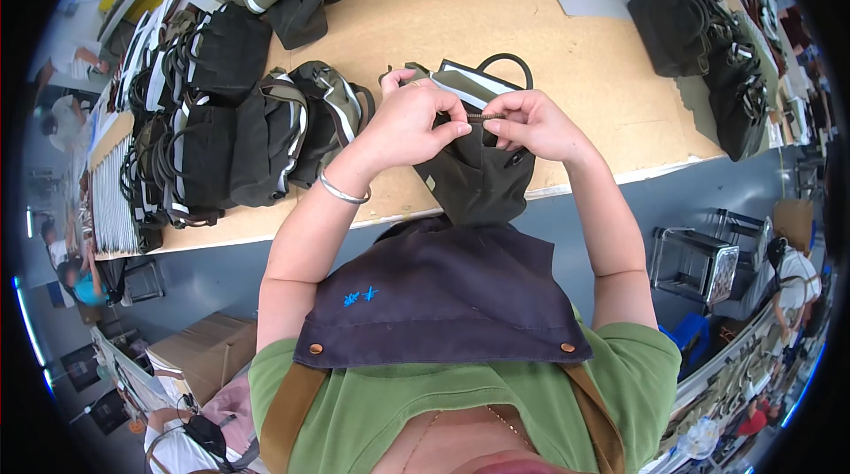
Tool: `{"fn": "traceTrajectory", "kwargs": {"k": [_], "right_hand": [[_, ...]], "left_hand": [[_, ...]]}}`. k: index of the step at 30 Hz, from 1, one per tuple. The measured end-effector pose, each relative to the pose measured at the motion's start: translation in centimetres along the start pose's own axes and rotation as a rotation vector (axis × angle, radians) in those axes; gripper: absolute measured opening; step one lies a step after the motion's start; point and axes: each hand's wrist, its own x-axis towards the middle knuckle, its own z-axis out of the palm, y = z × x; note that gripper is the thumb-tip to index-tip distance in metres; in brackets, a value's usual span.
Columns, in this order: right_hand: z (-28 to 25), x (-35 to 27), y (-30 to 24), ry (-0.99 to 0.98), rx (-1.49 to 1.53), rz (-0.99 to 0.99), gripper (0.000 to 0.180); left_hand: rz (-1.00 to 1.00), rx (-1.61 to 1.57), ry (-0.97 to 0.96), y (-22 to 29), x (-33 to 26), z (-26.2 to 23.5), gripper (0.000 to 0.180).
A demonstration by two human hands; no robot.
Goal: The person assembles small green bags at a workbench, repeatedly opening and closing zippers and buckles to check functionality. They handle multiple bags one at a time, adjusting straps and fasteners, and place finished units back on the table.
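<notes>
left hand and right hand pinch the zipper, fingertips closed, probably keeping it taut. dark bag sits at the table's near edge, likely for easy reach.

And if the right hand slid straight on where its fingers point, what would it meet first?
Probably the left hand, facing the right hand across the brass-coloured zipper; exact depth is hard to judge.

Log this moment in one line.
left hand: pinching brass-coloured zipper; right hand: pinching same zipper; item: dark fabric bag; nearby: pale wooden tabletop
</notes>
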Motion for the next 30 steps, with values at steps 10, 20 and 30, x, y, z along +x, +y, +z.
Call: {"fn": "traceTrajectory", "kwargs": {"k": [10, 20, 30], "right_hand": [[0.3, -0.2, -0.3, -0.003, 0.009, -0.015, 0.006], [1.1, -0.7, 0.1, 0.071, 0.002, -0.083, 0.006], [4.8, -2.7, 0.5, 0.428, -0.412, -0.257, 0.016]], "left_hand": [[-0.053, 0.023, 0.028, 0.4, 0.1, 0.1, 0.015], [-0.010, -0.041, 0.114, 1.3, -0.6, 0.3, 0.010], [0.155, 0.117, 0.308, 0.5, -1.7, 2.3, 0.006]]}}
